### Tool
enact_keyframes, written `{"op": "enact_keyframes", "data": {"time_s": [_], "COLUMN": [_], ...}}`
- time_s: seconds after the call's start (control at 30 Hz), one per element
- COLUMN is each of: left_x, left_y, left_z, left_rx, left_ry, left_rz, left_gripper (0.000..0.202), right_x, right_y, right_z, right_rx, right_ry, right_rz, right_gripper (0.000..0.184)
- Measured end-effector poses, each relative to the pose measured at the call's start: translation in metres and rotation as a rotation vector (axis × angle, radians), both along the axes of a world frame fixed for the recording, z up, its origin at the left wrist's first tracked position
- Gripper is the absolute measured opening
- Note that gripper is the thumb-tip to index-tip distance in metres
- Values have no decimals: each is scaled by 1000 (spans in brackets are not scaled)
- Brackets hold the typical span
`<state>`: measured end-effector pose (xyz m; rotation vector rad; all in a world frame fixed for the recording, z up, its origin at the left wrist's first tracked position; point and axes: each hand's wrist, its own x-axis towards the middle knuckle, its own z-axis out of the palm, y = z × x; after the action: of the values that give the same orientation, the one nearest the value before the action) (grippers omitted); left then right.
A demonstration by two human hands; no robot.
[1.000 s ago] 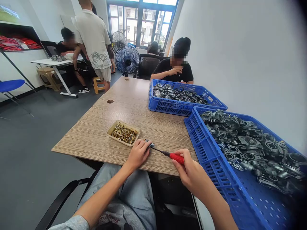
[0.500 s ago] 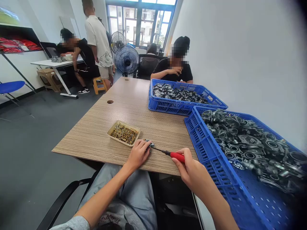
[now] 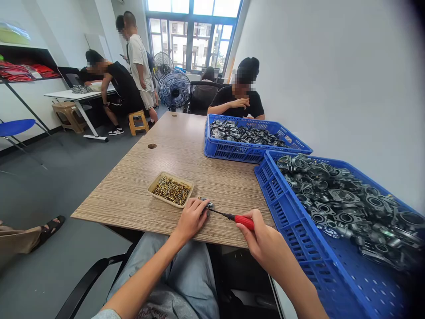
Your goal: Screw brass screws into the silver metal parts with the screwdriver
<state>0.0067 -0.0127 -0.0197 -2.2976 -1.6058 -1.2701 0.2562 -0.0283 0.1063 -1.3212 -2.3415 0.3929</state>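
Observation:
My right hand (image 3: 262, 232) is closed round the red handle of a screwdriver (image 3: 244, 221). Its dark shaft points left, and the tip meets a small metal part (image 3: 208, 204) on the table. My left hand (image 3: 191, 217) grips that metal part, fingers bent over it and covering most of it. Just beyond the left hand, a shallow cream tray (image 3: 151, 188) holds many brass-coloured screws (image 3: 171, 189).
On the right stands a blue crate (image 3: 295, 230) heaped with grey metal castings (image 3: 345, 195). A second blue crate (image 3: 245, 155) of parts sits behind it, before a seated person (image 3: 237, 97). A sandalled foot (image 3: 51, 228) shows at left. The wooden table (image 3: 122, 190) lies under my hands.
A leg and sandalled foot have come into view at left. The view has tilted up slightly. Both hands keep nearly the same hold on the screwdriver and the metal part.

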Motion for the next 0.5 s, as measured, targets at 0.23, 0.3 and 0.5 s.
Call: {"op": "enact_keyframes", "data": {"time_s": [0.23,0.3,0.5], "left_x": [0,0,0], "left_y": [0,0,0], "left_z": [1,2,0], "left_rx": [14,16,9], "left_ry": [-4,-3,-6], "left_rz": [-5,-6,-5], "left_gripper": [44,44,45], "right_x": [2,1,-1], "right_y": [1,0,1], "right_z": [3,6,1], "right_rx": [-23,-68,-53], "right_ry": [11,61,-28], "right_rz": [3,63,-70], "right_gripper": [22,20,20]}}
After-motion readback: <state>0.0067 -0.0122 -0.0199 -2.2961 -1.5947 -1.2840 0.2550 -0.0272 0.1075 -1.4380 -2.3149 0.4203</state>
